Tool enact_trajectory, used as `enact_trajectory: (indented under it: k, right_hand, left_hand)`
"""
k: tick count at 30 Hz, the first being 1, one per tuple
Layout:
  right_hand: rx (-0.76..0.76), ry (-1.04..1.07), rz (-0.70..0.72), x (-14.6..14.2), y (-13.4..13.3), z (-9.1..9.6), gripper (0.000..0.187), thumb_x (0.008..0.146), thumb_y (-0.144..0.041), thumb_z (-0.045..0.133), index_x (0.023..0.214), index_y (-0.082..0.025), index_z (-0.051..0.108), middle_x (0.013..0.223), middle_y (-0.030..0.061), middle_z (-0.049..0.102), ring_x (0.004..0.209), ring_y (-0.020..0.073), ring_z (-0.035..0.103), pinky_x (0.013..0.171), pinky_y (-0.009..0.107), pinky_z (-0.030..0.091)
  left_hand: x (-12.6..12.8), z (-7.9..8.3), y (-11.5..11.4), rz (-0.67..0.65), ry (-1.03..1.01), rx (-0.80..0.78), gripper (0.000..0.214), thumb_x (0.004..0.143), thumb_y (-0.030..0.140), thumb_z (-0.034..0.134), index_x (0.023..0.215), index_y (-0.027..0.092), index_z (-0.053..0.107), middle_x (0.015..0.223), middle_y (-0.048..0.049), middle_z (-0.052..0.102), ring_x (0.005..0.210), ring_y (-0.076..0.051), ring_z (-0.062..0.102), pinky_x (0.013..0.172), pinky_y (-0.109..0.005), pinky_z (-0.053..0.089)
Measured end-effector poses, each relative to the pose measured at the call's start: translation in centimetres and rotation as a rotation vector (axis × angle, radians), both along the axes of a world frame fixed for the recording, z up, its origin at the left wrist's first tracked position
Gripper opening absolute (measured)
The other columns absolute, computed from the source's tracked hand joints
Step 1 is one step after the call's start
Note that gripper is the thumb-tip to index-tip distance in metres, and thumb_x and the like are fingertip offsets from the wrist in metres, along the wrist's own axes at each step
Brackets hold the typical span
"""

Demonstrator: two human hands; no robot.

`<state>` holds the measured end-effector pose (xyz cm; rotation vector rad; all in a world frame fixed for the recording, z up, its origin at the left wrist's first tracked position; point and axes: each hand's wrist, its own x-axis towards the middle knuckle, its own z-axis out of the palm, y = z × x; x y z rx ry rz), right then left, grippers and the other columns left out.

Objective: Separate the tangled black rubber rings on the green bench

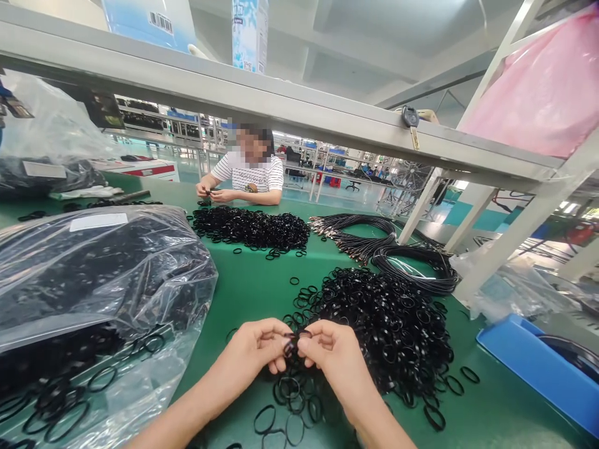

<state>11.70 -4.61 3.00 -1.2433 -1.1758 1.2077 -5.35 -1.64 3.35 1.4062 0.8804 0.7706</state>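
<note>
My left hand [255, 349] and my right hand [330, 352] meet over the green table [253, 287], fingers pinched together on a small bunch of black rubber rings [294, 342] held between them. Just beyond and to the right lies a large heap of the same black rings [388, 318]. Loose rings [290, 405] lie scattered under my wrists.
A clear plastic bag of black rings [93, 280] fills the left side. A second ring pile [253, 227] sits before a person in a striped shirt [250, 178] across the table. Bundled black cables [388, 246] lie at the back right, a blue tray [538, 365] at right, a metal shelf frame [491, 249] overhead.
</note>
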Motion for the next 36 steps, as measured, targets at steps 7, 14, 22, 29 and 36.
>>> enact_trajectory:
  k: [7,14,22,29,36]
  right_hand:
    - [0.070,-0.087,0.003,1.1,-0.2,0.7,0.012,0.072,-0.022,0.063,0.079,-0.017,0.072,0.084,0.0052,0.070,0.076,0.0167,0.060,0.063,0.024,0.042]
    - [0.194,-0.288,0.034,-0.9,-1.2,0.7,0.011,0.075,-0.014,0.058,0.076,-0.020,0.068,0.075,-0.0005,0.065,0.063,0.0130,0.055,0.056,0.023,0.039]
    - [0.162,-0.218,-0.041,-0.1,-0.5,-0.2,0.008,0.078,-0.017,0.053,0.070,-0.019,0.056,0.064,-0.0034,0.052,0.060,0.0117,0.045,0.053,0.022,0.035]
    - [0.018,0.106,-0.020,-0.1,-0.2,0.2,0.008,0.073,-0.025,0.057,0.072,-0.018,0.053,0.069,0.0005,0.056,0.068,0.0152,0.056,0.052,0.021,0.038]
    - [0.145,-0.321,0.043,1.3,-0.3,1.0,0.013,0.074,-0.011,0.050,0.072,-0.020,0.060,0.068,-0.0016,0.058,0.065,0.0140,0.053,0.059,0.024,0.037]
  left_hand:
    - [-0.4,-1.0,0.9,0.115,-0.006,0.000,0.021,0.081,0.031,0.060,0.091,0.015,0.069,0.062,0.0010,0.066,0.057,-0.011,0.056,0.056,-0.021,0.044]
    - [0.4,-0.8,0.1,0.093,0.033,-0.005,0.024,0.074,0.035,0.064,0.084,0.014,0.072,0.057,0.0004,0.066,0.050,-0.012,0.056,0.049,-0.022,0.044]
    - [0.7,0.0,-0.4,0.160,0.078,0.017,0.023,0.078,0.037,0.061,0.078,0.014,0.068,0.055,0.0034,0.056,0.048,-0.010,0.050,0.045,-0.019,0.038]
    - [0.9,-0.2,-0.4,0.154,0.141,0.068,0.019,0.080,0.032,0.055,0.074,0.016,0.063,0.056,0.0055,0.050,0.049,-0.010,0.047,0.045,-0.019,0.037]
    - [0.0,-0.6,0.3,0.202,0.217,0.178,0.014,0.078,0.029,0.056,0.076,0.019,0.066,0.070,0.0015,0.061,0.063,-0.015,0.055,0.057,-0.024,0.042]
